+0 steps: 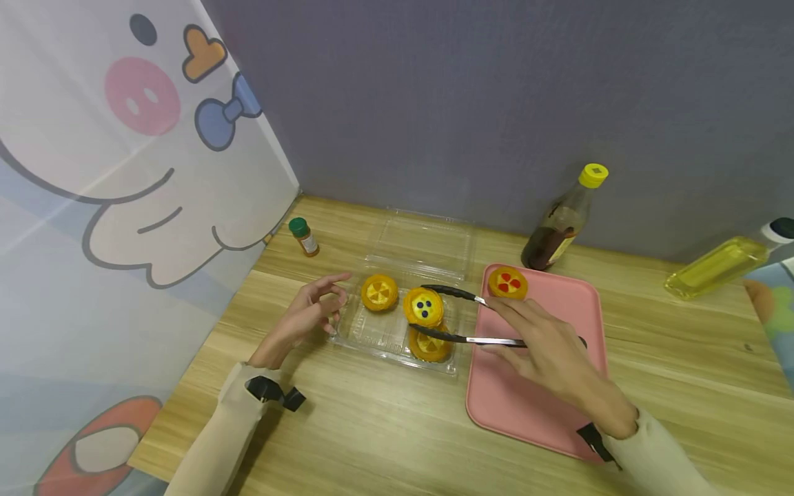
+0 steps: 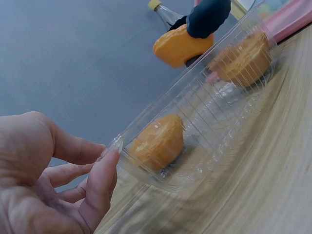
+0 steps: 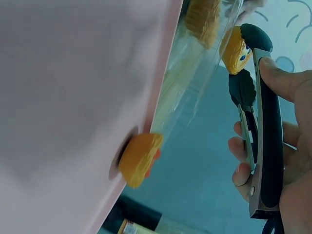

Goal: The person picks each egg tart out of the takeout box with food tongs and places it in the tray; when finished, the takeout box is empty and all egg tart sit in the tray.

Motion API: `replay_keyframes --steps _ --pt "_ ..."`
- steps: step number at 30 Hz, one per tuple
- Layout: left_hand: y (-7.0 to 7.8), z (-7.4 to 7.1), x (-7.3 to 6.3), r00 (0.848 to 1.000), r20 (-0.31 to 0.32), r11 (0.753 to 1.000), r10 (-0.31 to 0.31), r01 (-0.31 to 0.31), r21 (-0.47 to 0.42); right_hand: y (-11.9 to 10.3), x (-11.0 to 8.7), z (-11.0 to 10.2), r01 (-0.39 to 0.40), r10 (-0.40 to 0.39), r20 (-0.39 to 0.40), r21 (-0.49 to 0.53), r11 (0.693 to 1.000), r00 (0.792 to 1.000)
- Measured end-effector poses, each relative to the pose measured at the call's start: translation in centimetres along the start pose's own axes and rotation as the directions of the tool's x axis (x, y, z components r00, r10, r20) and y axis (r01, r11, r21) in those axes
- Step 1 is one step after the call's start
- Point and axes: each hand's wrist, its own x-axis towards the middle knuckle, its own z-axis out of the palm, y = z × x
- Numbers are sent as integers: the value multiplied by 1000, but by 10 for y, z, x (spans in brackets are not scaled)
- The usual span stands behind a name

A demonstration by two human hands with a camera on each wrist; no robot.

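My right hand (image 1: 548, 351) grips black-and-steel tongs (image 3: 269, 141), whose dark tips clasp an egg tart topped with blue berries (image 1: 424, 307). That tart is held up over the clear plastic container (image 1: 381, 355). Inside the container sit two tarts with orange wedges: one at the left (image 1: 379, 293), the other at the right (image 1: 429, 346), partly hidden behind the lifted tart and tongs. With thumb and finger, my left hand (image 2: 63, 175) pinches the container's left corner. A tart with red pieces (image 1: 508, 282) lies at the far left corner of the pink tray (image 1: 527, 420).
The container's lid (image 1: 424, 241) is folded back toward the wall. A small green-capped jar (image 1: 304, 237) stands at the back left. Behind the tray is a yellow-capped bottle of dark liquid (image 1: 557, 224), and farther right a bottle of yellow oil (image 1: 722, 265).
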Motion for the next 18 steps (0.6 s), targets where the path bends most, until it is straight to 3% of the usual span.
replay_keyframes --steps 6,12,18 --pt "0 0 1 1000 5 1000 -1 1 9 14 -14 -16 -11 9 -52 -41 999 999" --pt "-1 1 2 1000 11 1000 -4 4 2 33 -33 -36 -100 97 -58 -54 994 994" --pt "-1 0 2 1000 1 1000 -11 11 -12 59 -54 -44 -188 183 -88 -51 981 979"
